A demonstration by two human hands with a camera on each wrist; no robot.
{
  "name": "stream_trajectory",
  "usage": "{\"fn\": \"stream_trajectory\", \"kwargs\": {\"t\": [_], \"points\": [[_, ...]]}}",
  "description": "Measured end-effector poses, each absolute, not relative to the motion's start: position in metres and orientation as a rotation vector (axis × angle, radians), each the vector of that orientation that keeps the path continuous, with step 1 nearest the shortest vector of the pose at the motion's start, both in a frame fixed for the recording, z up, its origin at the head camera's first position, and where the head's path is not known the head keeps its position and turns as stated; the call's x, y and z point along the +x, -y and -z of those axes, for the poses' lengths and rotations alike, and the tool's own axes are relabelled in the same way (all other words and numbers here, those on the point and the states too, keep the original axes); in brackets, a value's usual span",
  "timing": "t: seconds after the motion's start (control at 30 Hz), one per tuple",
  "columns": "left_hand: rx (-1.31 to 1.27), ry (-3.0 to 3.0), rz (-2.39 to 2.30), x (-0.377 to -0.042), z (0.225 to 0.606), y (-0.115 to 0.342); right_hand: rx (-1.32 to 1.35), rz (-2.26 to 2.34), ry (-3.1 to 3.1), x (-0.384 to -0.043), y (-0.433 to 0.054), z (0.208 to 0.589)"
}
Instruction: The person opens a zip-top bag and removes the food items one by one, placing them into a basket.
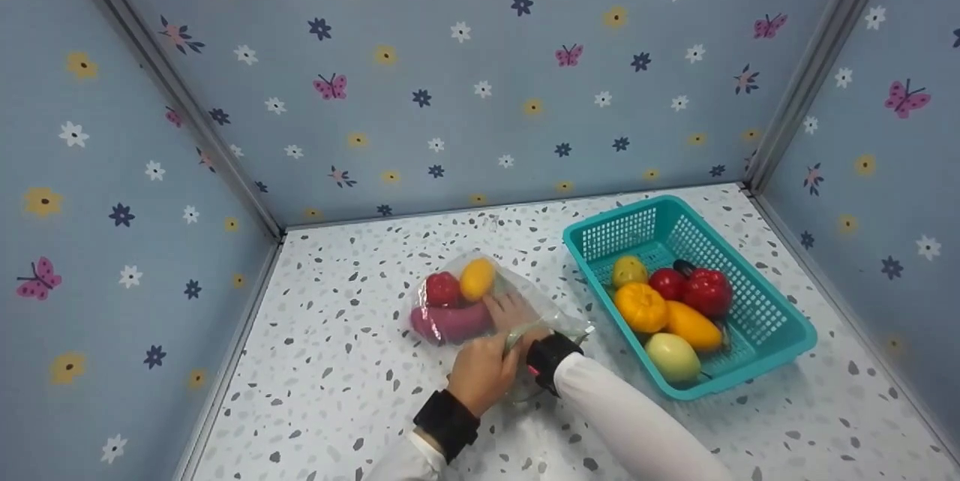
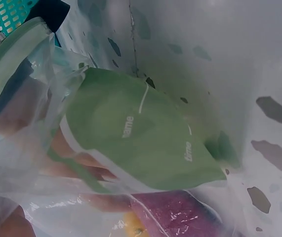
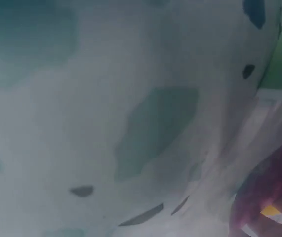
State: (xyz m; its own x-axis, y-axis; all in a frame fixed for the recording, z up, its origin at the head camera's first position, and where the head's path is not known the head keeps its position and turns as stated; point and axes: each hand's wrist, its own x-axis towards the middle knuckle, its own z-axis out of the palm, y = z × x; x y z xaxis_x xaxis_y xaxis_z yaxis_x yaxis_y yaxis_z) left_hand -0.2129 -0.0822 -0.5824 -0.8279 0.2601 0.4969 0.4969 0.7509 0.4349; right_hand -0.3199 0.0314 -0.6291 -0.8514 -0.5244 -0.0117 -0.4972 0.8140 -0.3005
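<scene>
A clear zip bag (image 1: 546,302) lies on the speckled table. Inside it are a purple, sweet-potato-like vegetable (image 1: 454,323), a red fruit or pepper (image 1: 442,290) and a yellow, mango-like fruit (image 1: 477,278). My left hand (image 1: 482,374) grips the bag's mouth edge. The right hand (image 1: 514,311) is in the bag up to the wrist, its fingers extended beside the yellow fruit. A green label (image 2: 131,133) on the bag hides part of that hand in the left wrist view. Mostly blurred table shows in the right wrist view, with the purple vegetable (image 3: 264,182) at its edge.
Right of the bag stands a teal basket (image 1: 780,342). It holds a yellow pumpkin (image 1: 641,307), a red pepper (image 1: 708,293), a pale green fruit (image 1: 673,357) and several other pieces. Patterned panels (image 1: 480,83) wall the table at the back and sides.
</scene>
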Motion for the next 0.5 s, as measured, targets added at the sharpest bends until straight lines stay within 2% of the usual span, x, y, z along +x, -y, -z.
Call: {"fn": "stream_trajectory", "kwargs": {"t": [0.17,0.33,0.5], "points": [[-0.580,2.518,0.803,-0.213,0.582,0.082,-0.781,0.386,-2.969,-0.311,-0.028,0.627],[-0.554,2.536,0.786,-0.212,0.582,0.083,-0.738,0.342,-2.942,-0.296,-0.024,0.608],[-0.522,2.556,0.778,-0.212,0.582,0.084,-0.825,0.507,-2.938,-0.281,-0.024,0.594]]}}
